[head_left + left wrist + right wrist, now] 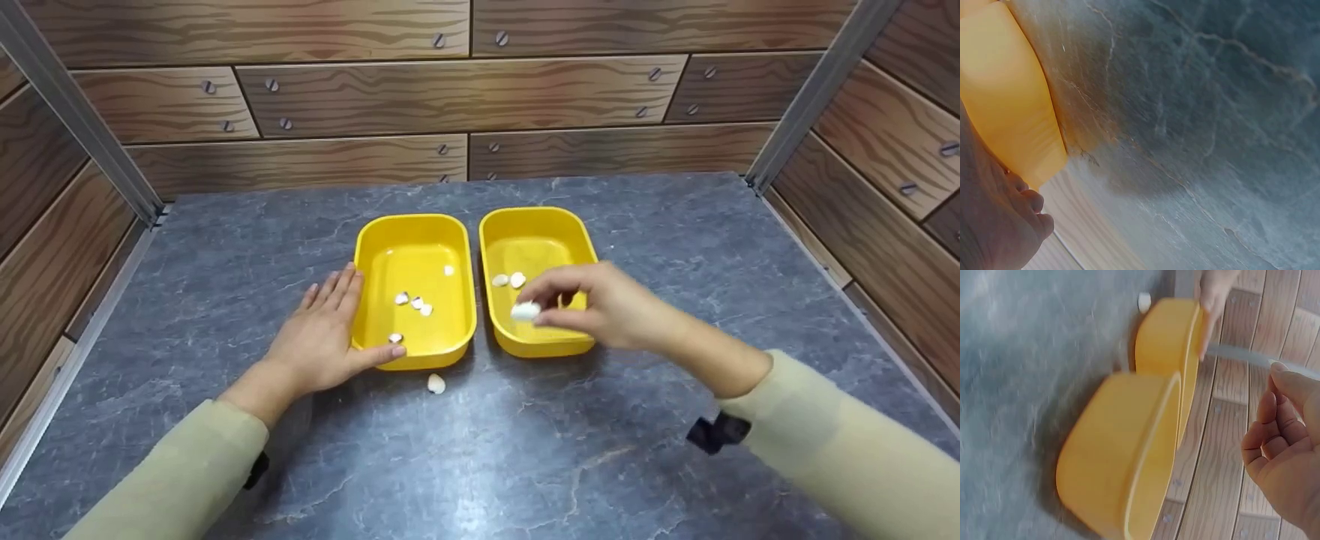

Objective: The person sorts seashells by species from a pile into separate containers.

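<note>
My right hand (619, 309) pinches a small white seashell (526, 310) between thumb and fingertips, above the near part of the right yellow bin (541, 349). In the right wrist view only an edge of that shell shows at the fingertips, and the other fingers are curled. Two pale shells (500, 280) lie inside this bin. Straight fingers of my left hand (319, 341) rest along the left side of the left yellow bin (420, 362), the thumb reaching over its near rim. Several small shells (418, 303) lie scattered on that bin's floor.
One cream shell (436, 384) lies on the grey marbled table (480, 457) just in front of the left bin. The bins stand side by side with a narrow gap. Wood-patterned panels (360, 97) enclose the back and both sides, with metal corner posts (821, 94).
</note>
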Demonstrator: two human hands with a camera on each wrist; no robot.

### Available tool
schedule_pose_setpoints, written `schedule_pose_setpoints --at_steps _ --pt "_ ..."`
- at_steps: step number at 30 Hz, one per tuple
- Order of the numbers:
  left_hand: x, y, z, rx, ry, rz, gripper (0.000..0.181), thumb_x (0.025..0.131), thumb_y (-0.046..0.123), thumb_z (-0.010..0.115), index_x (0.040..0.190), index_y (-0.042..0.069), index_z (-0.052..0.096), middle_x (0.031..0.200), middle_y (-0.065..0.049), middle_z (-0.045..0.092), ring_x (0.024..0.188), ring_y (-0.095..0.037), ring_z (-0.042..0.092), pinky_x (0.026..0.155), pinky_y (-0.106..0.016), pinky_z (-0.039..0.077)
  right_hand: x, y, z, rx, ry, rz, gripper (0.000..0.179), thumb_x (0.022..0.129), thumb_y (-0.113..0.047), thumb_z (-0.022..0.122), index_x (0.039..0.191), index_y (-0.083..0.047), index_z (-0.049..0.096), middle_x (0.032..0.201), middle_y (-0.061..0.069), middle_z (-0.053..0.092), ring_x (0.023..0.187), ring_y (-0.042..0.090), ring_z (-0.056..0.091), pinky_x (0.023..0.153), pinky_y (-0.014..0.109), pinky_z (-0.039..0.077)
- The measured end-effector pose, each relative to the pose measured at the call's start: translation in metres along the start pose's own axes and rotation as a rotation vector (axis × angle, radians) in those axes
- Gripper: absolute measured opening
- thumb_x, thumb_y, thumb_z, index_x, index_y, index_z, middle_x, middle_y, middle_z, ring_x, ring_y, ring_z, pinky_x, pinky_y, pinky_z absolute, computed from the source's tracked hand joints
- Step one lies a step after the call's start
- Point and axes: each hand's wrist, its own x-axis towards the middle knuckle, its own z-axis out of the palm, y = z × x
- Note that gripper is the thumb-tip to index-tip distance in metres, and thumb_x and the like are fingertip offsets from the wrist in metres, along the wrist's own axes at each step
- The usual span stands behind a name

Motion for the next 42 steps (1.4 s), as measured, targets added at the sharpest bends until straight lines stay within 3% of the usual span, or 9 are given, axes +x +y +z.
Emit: schedule_pose_setpoints --at_steps 7,22,31,42 --pt "-0.001 -0.001 0.002 -0.009 0.012 0.015 0.122 0.093 0.082 0.053 0.169 0.0 0.006 0.177 -0.016 0.003 0.162 -0.039 0.007 0.13 -0.057 0.006 0.006 0.019 -0.019 -0.023 0.08 0.115 0.019 0.096 -0.007 0.079 0.115 -0.01 0.08 0.097 0.001 0.073 0.089 0.02 0.062 0.078 0.025 0.051" --pt "0.0 -0.001 0.002 0.001 0.016 0.013 0.122 0.093 0.083 0.053 0.169 0.0 0.007 0.177 -0.017 0.003 0.162 -0.039 0.008 0.13 -0.058 0.007 0.018 0.068 -0.025 -0.067 0.097 0.271 0.019 0.098 -0.008 0.077 0.117 -0.008 0.078 0.1 0.006 0.072 0.09 0.022 0.06 0.079 0.028 0.05" --pt "0.0 0.0 0.001 0.002 0.011 0.012 0.123 0.093 0.083 0.053 0.169 0.0 0.005 0.177 -0.016 0.001 0.162 -0.039 0.007 0.13 -0.058 0.007 0.022 0.089 -0.019 -0.091 0.096 0.313 0.018 0.098 -0.008 0.077 0.116 -0.008 0.079 0.099 0.006 0.072 0.09 0.022 0.06 0.077 0.028 0.05" --pt "0.001 -0.001 0.001 0.003 0.011 0.001 0.124 0.092 0.085 0.052 0.169 0.001 0.005 0.177 -0.015 0.002 0.163 -0.038 0.007 0.13 -0.057 0.007 0.025 0.098 -0.012 -0.151 0.098 0.278 0.013 0.098 -0.007 0.077 0.111 -0.006 0.08 0.099 0.004 0.075 0.09 0.019 0.064 0.078 0.03 0.051"
